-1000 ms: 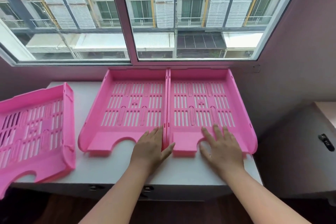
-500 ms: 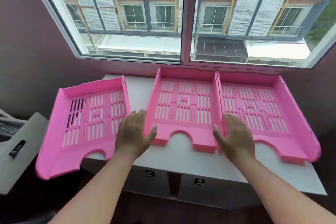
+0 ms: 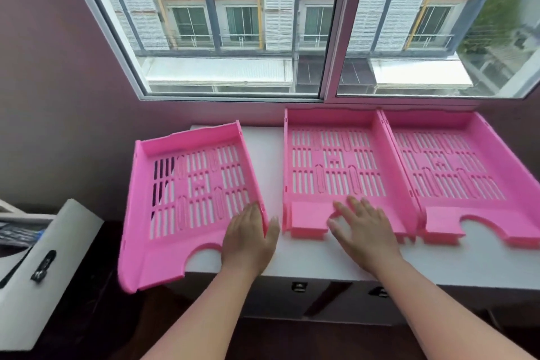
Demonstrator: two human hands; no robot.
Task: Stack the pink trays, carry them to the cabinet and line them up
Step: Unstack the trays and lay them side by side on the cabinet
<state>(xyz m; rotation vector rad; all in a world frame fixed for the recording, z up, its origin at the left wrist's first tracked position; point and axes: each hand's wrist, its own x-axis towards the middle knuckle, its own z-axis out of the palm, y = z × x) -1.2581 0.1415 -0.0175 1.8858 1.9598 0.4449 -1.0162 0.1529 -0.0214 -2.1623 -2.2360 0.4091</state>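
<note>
Three pink slotted trays lie on the white cabinet top [image 3: 270, 161] under the window. The left tray [image 3: 198, 184] sits skewed and hangs over the cabinet's left and front edges. The middle tray [image 3: 333, 166] and the right tray [image 3: 450, 166] stand side by side, walls touching, backs against the sill. My left hand [image 3: 248, 240] lies over the left tray's right wall near its front corner, fingers inside, thumb outside. My right hand [image 3: 362, 228] rests flat with spread fingers on the middle tray's front notch.
A window [image 3: 330, 38] runs close behind the trays. A lower white unit with a black latch [image 3: 43, 266] stands at the left. Cabinet doors with small locks [image 3: 298, 286] are below the top. A bare gap separates the left and middle trays.
My view swung left. My left hand went from beside the middle tray to the left tray's right wall. My right hand shifted from the right tray to the middle tray's front.
</note>
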